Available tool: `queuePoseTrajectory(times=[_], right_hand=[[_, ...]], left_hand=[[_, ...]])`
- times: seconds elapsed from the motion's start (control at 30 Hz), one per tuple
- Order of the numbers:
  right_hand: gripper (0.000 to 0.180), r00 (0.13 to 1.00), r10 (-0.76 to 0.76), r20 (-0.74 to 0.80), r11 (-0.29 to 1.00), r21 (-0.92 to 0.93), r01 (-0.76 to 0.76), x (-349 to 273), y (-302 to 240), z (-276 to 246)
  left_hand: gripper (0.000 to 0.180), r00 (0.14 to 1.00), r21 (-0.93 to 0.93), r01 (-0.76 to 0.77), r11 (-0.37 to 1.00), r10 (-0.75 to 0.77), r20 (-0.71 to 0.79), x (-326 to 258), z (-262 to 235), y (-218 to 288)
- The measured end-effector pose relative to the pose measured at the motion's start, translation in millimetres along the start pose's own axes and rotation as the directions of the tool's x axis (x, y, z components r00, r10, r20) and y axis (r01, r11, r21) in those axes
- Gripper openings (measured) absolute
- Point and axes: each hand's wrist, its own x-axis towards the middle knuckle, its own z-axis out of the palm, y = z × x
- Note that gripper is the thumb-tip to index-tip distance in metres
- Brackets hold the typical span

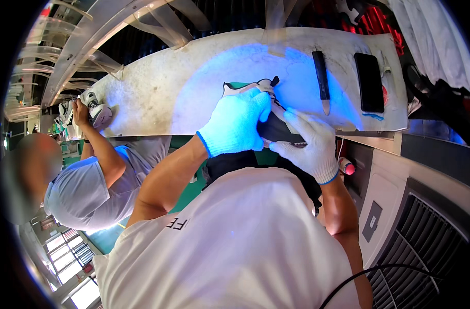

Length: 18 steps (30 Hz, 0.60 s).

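Resting between two gloved hands at the near edge of the long, off-white, stained worktable (152,98) is a low shoe with a dark grey front, pale panels and a green lining (286,130). Its heel and open collar face the upper left, and its toe slants down to the right, reaching the table's near edge. Black trim shows along the collar and at the tongue, while bluish light falls over the scene; the gloves cover much of the middle.

Counted out, there is one shoe in hand, one knife with a long black handle and short pale blade (321,77), and one black rectangular phone (369,82), the latter two lying apart to the right. At far left, a co-worker's bare hand (81,113) is at some white-and-dark shoes (99,114), at least two, the exact number unclear.

The left hand in a white knit glove with blue cuff (236,121) curls its fingers over the shoe's middle, knuckles up; whether it grips anything small cannot be told. The right hand in a matching glove (311,144) closes around the toe, fingers along the far side, thumb on the near side. Both elbows are bent, forearms angling inward.
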Motion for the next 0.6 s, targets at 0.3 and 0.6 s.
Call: queuePoseTrajectory(times=[0.3,0.6], right_hand=[[0.083,0.765,0.504,0.401,0.840,-0.024,-0.542,47,-25,-12],[0.037,0.846,0.533,-0.033,0.846,0.034,-0.532,30,-33,16]], left_hand=[[0.055,0.976,0.066,-0.079,0.995,0.064,0.210,22,-13,-7],[0.046,0.962,-0.891,-0.078,0.448,0.267,0.050,29,-17,-91]])
